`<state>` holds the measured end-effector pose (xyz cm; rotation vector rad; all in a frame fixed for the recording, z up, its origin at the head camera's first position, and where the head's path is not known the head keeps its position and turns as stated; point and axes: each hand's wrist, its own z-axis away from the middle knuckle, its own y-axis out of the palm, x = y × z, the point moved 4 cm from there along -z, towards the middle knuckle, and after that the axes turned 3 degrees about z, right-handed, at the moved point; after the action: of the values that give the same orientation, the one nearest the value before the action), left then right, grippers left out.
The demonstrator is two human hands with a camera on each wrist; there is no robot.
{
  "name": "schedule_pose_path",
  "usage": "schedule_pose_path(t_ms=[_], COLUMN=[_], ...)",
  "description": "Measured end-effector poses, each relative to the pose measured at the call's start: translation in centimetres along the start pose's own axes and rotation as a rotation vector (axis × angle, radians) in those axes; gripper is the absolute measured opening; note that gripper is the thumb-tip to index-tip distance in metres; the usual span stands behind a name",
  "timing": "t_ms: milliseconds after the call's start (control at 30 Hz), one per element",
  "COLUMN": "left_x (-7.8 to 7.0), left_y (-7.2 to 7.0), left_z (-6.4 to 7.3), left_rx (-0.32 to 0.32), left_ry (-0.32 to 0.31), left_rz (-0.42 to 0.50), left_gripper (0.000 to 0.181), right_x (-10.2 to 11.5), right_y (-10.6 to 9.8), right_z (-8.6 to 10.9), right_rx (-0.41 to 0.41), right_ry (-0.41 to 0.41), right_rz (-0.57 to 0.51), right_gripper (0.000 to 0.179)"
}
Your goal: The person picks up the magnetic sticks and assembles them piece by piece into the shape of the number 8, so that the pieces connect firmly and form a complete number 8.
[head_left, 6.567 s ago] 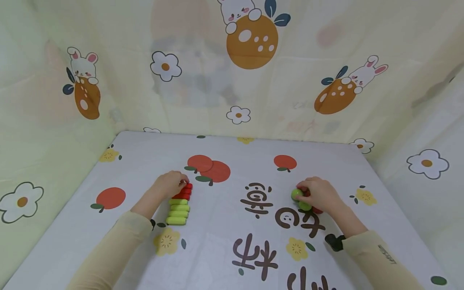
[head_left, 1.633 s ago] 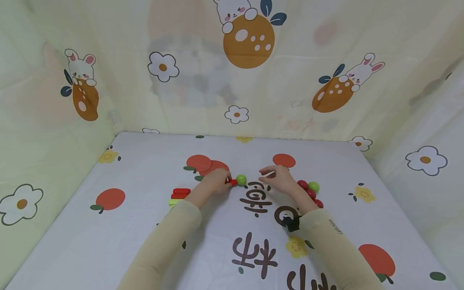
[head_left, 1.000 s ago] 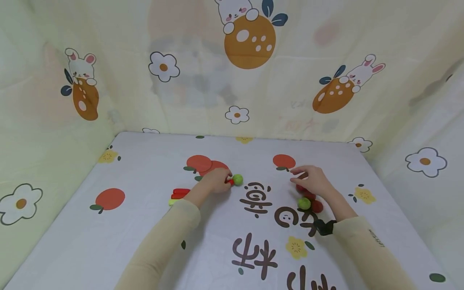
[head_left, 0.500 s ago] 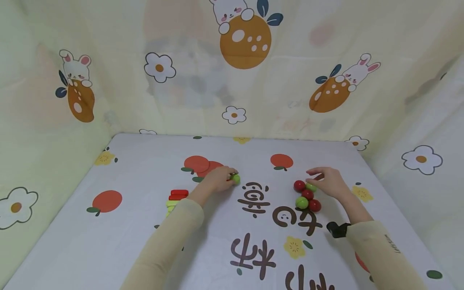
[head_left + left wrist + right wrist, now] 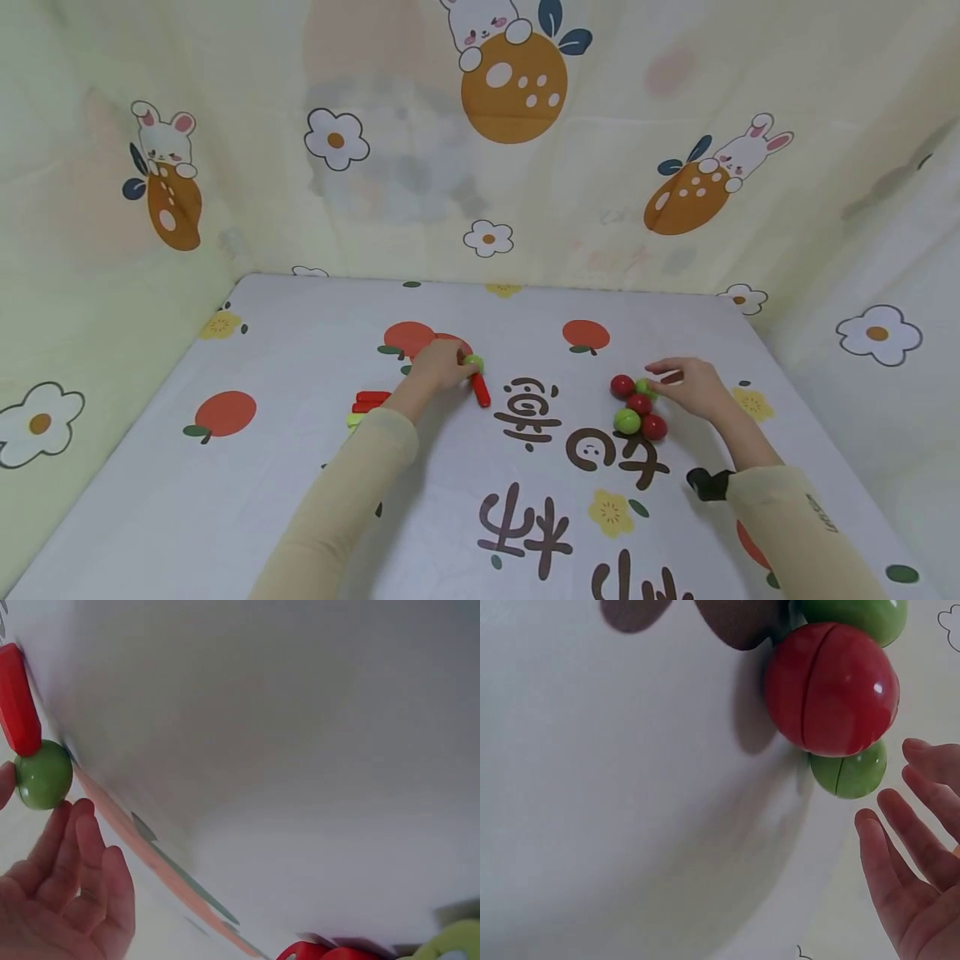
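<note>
My left hand (image 5: pixel 441 364) pinches a green ball (image 5: pixel 473 363) between thumb and fingertips, plainly seen in the left wrist view. A red stick (image 5: pixel 481 390) extends from this ball toward the near side, its end meeting the ball in the left wrist view (image 5: pixel 19 701). To the right, my right hand (image 5: pixel 693 387) holds nothing, its fingers spread and lightly bent. Its fingertips are right by a far green ball (image 5: pixel 645 388) in a small cluster. That cluster also has a red ball (image 5: pixel 654 427), more red balls and a nearer green ball (image 5: pixel 627 421).
Left of the middle lies a row of red sticks (image 5: pixel 372 397) and yellow-green sticks (image 5: pixel 356 419), partly hidden by my left sleeve. The white tablecloth (image 5: pixel 300 333) has printed fruit, flowers and brown characters. A patterned curtain (image 5: pixel 405 225) encloses the table's back and sides.
My left hand has gone from the stick row to the middle, and the red stick now points toward the near side. My right hand has moved from the middle back to the balls.
</note>
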<state>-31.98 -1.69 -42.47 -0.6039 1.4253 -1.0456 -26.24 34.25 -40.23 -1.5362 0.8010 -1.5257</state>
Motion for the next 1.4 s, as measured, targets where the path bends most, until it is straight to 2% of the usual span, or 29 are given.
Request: schedule_pose_path(t_ms=[167, 300, 367, 500, 600, 833, 1167, 1400], left_x=[0.3, 0.3, 0.1, -0.4, -0.6, -0.3, 0.5, 0.9], left_y=[-0.2, -0.2, -0.1, 0.1, 0.2, -0.1, -0.3, -0.5], left_z=[0.2, 0.2, 0.1, 0.0, 0.1, 0.5, 0.5, 0.9], left_rx=[-0.013, -0.023, -0.011, 0.044, 0.08, 0.101, 0.103, 0.114], left_ry=[-0.035, -0.017, 0.029, 0.172, 0.23, 0.211, 0.192, 0.174], left_rz=[-0.036, -0.055, -0.057, -0.053, -0.062, -0.043, 0.02, 0.072], left_gripper=[0.036, 0.03, 0.026, 0.031, 0.031, 0.035, 0.026, 0.027], right_x=[-0.3, -0.6, -0.8, -1.2, -1.4, -1.4, -1.0, -0.8], right_y=[0.4, 0.8, 1.0, 1.2, 1.2, 1.2, 1.1, 1.2], right_z=[0.0, -0.1, -0.1, -0.1, -0.1, -0.5, -1.5, -2.7], right_rx=[0.028, 0.057, 0.072, 0.088, 0.088, 0.081, 0.075, 0.1], right_ry=[0.008, 0.025, 0.036, 0.049, 0.058, 0.055, 0.048, 0.083], right_rz=[0.008, 0.001, -0.008, -0.024, -0.034, -0.039, -0.035, -0.026], right_gripper=[0.036, 0.038, 0.038, 0.04, 0.041, 0.039, 0.039, 0.04])
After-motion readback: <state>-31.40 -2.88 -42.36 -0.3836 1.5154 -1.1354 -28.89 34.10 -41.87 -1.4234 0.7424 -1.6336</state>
